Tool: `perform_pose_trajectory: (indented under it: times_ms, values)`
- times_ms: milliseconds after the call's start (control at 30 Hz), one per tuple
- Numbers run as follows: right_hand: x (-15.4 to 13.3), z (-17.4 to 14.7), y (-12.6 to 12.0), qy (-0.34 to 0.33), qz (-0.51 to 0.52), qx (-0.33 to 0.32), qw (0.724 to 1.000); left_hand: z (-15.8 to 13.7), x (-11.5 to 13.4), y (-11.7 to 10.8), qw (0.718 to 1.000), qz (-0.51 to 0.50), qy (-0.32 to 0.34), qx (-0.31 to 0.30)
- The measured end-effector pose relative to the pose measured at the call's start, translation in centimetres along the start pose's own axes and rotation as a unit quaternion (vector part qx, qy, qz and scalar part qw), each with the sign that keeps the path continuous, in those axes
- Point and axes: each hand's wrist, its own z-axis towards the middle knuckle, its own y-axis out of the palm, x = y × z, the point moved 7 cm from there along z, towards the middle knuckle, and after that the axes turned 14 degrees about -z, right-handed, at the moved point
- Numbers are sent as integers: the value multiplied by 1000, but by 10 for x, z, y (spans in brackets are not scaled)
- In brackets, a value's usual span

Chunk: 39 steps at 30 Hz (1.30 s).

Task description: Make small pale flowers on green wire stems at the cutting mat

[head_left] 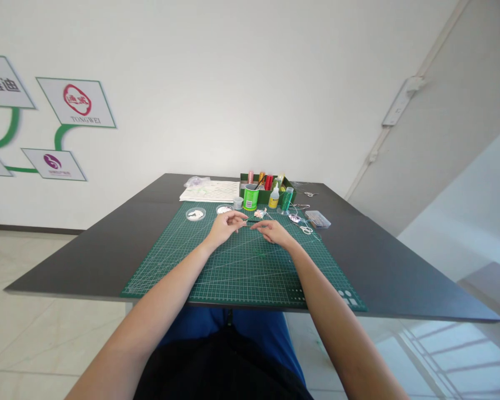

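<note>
Strand (pixel 255 221), perhaps, between both hands (pixel 225 225) (pixel 274 231)

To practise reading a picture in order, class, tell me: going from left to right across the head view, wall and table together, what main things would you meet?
TONGWEI sign → round dish → left hand → right hand → plastic box → power strip

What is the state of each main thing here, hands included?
Left hand: fingers bent, grip unclear
Right hand: fingers bent, grip unclear
Thin dark item: between the hands
Cutting mat: lying flat
Green can: upright, open
Yellow-labelled bottle: upright
Green box: open
Clear case: apparently closed
Near scissors: lying down
Far scissors: lying down
Left dish: holding white pieces
</note>
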Motion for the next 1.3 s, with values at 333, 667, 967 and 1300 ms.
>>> perform_pose_trajectory:
  times_ms: [333, 667, 967, 1300]
  values:
    - [-3, -1, 0, 9, -6, -10, 1000, 2, -4, -10, 999, 24, 12, 32]
    - [-5, -3, 2, 14, -2, -32, 999, 5, -12, -22, 996, 34, 10, 78]
    - [-4, -3, -1, 13, -8, -24, 1000, 4, -10, -28, 992, 80, 6, 101]
    - [-2, -3, 2, 21, -28, -52, 998, 3, -11, -35, 984, 121, -1, 134]
